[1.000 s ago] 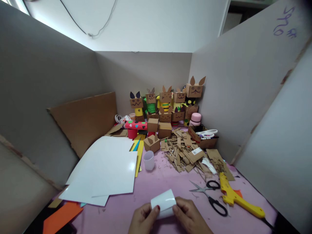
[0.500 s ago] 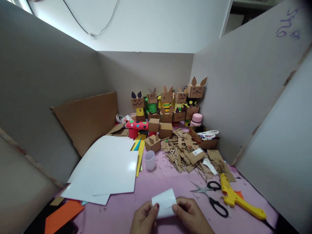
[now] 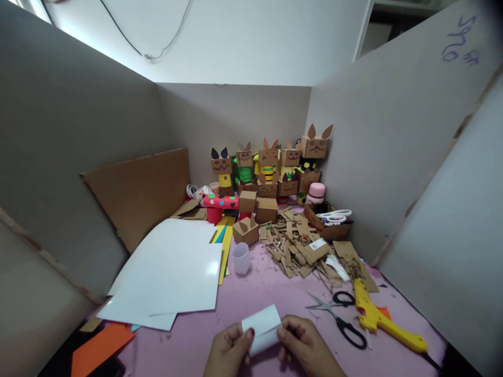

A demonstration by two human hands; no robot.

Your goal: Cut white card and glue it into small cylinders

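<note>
A small white paper piece [image 3: 262, 325], folded or rolled over with an overlapping edge across its face, is held at the bottom centre. My left hand [image 3: 230, 348] pinches its left side, thumb in front and fingers partly hidden behind. At its right edge, my right hand [image 3: 304, 343] grips it between thumb and fingers. Black-handled scissors [image 3: 334, 314] lie with their blades apart to the right of my right hand. Farther right rests a yellow glue gun [image 3: 387, 322].
Large white sheets [image 3: 168, 272] cover the left of the pink table [image 3: 188, 345]. A translucent cup [image 3: 241, 258] stands mid-table, near a pile of cardboard scraps [image 3: 293, 241]. Cardboard animal figures [image 3: 268, 157] stand at the back. Orange paper [image 3: 102, 348] lies front left.
The paper has turned and folded over further, so its overlapping edge now shows more clearly. Both hands have shifted slightly left with it.
</note>
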